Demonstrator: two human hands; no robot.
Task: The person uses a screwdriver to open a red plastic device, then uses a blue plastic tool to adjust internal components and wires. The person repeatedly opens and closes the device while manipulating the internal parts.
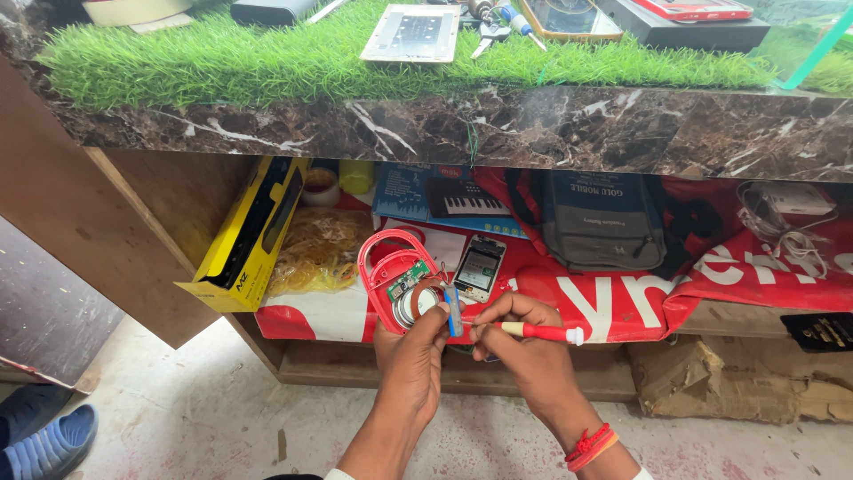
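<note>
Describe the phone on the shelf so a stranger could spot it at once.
Look under the marble counter at the shelf's red banner. Just above the left hand lies a small white phone, face up, the only phone among yellow box, rubber bands and grey bag.

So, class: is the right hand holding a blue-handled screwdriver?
No: the right hand grips a screwdriver with a red handle and a white end cap, its tip pointing toward the opened red device in the left hand.

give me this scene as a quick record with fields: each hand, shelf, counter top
left hand: left hand grips an opened red plastic device with a green circuit board showing
right hand: right hand holds a red-and-white screwdriver, tip at the device
shelf: yellow cardboard box, white smartphone, grey backpack
counter top: green artificial grass mat on brown marble slab
</note>
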